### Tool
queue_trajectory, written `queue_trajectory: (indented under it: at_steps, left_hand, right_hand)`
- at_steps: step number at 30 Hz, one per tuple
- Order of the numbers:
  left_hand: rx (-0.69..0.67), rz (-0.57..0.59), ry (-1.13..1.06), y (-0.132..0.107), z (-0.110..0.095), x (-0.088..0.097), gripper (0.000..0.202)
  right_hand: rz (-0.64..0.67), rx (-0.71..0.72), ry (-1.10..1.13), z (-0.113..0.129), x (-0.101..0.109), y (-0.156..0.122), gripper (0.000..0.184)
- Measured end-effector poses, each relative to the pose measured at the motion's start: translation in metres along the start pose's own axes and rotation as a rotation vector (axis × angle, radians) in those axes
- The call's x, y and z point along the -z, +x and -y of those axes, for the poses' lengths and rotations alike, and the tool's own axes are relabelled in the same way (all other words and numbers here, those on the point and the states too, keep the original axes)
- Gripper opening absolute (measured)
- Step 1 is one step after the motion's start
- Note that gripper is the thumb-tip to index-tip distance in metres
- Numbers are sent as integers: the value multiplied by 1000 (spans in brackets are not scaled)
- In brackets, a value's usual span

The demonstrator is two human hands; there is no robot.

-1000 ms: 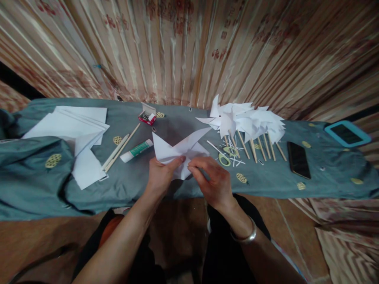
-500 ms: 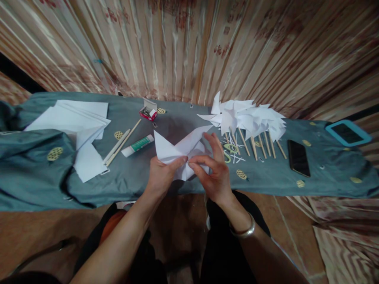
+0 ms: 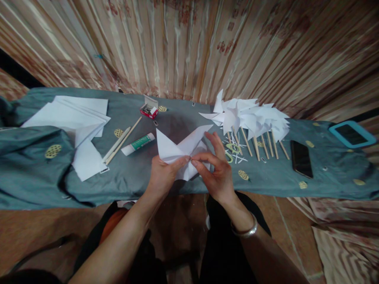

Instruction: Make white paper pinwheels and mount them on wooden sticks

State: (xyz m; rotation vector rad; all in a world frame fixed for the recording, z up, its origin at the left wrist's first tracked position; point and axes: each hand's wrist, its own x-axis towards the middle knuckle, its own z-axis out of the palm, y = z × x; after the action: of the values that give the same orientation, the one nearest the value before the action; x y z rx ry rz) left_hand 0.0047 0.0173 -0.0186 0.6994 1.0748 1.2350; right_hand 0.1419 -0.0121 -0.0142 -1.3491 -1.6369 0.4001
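My left hand [image 3: 162, 175] and my right hand [image 3: 217, 173] both pinch a white, partly folded paper pinwheel [image 3: 177, 148] above the near edge of the grey-green cloth-covered table [image 3: 133, 177]. Thumb and forefinger of each hand meet at the paper's centre, and the other fingers of my right hand spread behind a flap. Pointed paper flaps stick up to the left and right. A silver bangle [image 3: 245, 232] sits on my right wrist.
Finished paper pinwheels on wooden sticks [image 3: 251, 120] lie to the right, with scissors [image 3: 232, 152] and paper scraps beneath. A black phone [image 3: 301, 158] and a teal-cased phone [image 3: 352, 134] lie further right. Left: glue stick [image 3: 137, 144], wooden sticks [image 3: 121, 144], pin box [image 3: 149, 111], white sheets [image 3: 74, 122].
My right hand shifted from a low pinch under the paper to a pinch at its centre, with its fingers spread behind a flap. The view drifted slightly.
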Motion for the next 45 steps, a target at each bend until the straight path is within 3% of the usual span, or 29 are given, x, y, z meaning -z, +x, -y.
queue_trajectory:
  at_steps: [21, 45]
  left_hand:
    - [2, -36, 76, -3, -1, -1, 30]
    - [-57, 37, 141, -1, 0, 5, 23]
  right_hand:
    - [7, -11, -14, -1, 2, -1, 9]
    - [51, -131, 95, -3, 4, 1, 6]
